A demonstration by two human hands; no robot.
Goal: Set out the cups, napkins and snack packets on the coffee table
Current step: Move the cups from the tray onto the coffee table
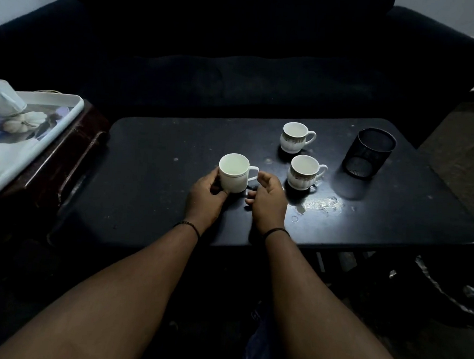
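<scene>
Head view:
White cup [234, 173]: stands upright on the worktop [151, 190], near the middle, with its handle to the right.
Left hand [205, 195]: fingers wrapped on the cup's left side.
Right hand [268, 198]: fingers loosely curled, holding nothing, just beside the handle, so it is nearer to it.
Other cups [301, 172]: two stand apart on the right.

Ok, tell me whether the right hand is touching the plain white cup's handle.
Cannot tell. In the head view the right hand curls right beside the plain white cup, but no clear contact or gap shows.

Plain white cup [234, 173] upright mid-table; two gold-banded cups [296, 137] [303, 172] upright to its right.
</scene>
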